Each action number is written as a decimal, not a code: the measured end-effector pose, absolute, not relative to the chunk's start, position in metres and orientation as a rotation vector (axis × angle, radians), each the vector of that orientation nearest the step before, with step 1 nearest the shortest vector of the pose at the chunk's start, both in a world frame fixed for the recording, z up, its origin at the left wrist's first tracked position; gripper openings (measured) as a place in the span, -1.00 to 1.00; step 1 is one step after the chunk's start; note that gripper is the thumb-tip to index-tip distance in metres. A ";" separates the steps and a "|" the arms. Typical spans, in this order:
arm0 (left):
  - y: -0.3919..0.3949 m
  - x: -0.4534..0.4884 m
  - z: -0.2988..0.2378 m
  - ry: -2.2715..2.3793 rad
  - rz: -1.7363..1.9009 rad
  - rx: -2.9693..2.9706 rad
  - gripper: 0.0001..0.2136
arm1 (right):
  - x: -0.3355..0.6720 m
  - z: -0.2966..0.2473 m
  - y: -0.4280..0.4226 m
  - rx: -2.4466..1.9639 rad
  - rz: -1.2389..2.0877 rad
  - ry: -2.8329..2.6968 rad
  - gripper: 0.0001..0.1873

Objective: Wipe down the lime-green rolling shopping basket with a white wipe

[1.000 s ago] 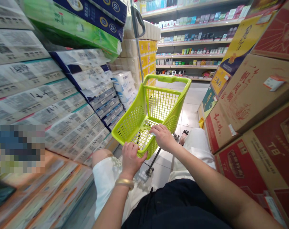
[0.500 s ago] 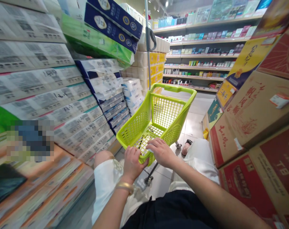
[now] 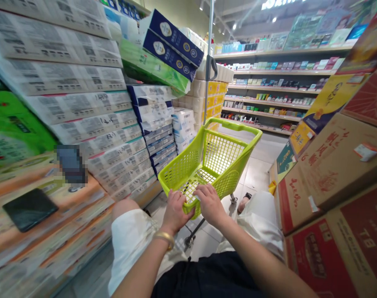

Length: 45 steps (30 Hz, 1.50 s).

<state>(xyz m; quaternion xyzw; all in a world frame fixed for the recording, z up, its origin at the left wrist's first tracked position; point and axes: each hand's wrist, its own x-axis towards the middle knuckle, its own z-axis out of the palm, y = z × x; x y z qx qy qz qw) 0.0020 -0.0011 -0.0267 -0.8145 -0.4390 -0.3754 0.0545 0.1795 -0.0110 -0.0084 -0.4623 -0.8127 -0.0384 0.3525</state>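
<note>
A lime-green plastic shopping cart with a mesh basket (image 3: 221, 151) stands in front of me on small castors. My left hand (image 3: 175, 212) grips the near rim of the basket, a gold-coloured bangle (image 3: 164, 238) on its wrist. My right hand (image 3: 209, 203) is curled over the same rim just beside it. The two hands almost touch. The basket holds nothing that I can see. A thin metal pole (image 3: 210, 49) with a dark loop grip rises behind the basket.
Tall stacks of packaged toilet paper (image 3: 83, 103) line the left of the aisle, and a black phone (image 3: 30, 209) lies on an orange-printed pack. Printed cardboard cartons (image 3: 334, 165) wall the right side. Shelves of small boxed goods (image 3: 278, 87) stand ahead beyond a tiled floor (image 3: 253, 176).
The view has tilted, shifting the cart rightward and lower in the picture and bringing more of the left-hand packs and the phone into sight. Both hands stay on the rim.
</note>
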 end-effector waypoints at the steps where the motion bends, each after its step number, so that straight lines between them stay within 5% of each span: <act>1: -0.003 0.001 -0.028 -1.327 -1.153 -2.478 -0.80 | 0.178 -0.009 -0.014 -1.195 -0.106 -2.093 -0.63; 16: -0.030 0.002 -0.030 -1.374 -1.141 -2.536 -0.78 | 0.230 0.008 -0.002 -1.387 -0.121 -2.115 -0.50; 24: -0.026 -0.002 -0.030 -1.348 -1.141 -2.541 -0.81 | 0.182 0.000 -0.029 -1.166 -0.078 -2.341 -0.72; 33: -0.028 0.000 -0.031 -1.379 -1.094 -2.530 -0.80 | 0.240 0.013 0.004 -1.352 -0.108 -2.156 -0.53; 45: -0.032 -0.012 -0.019 -1.392 -1.029 -2.527 -0.81 | 0.197 0.008 -0.016 -1.086 -0.033 -2.394 -0.66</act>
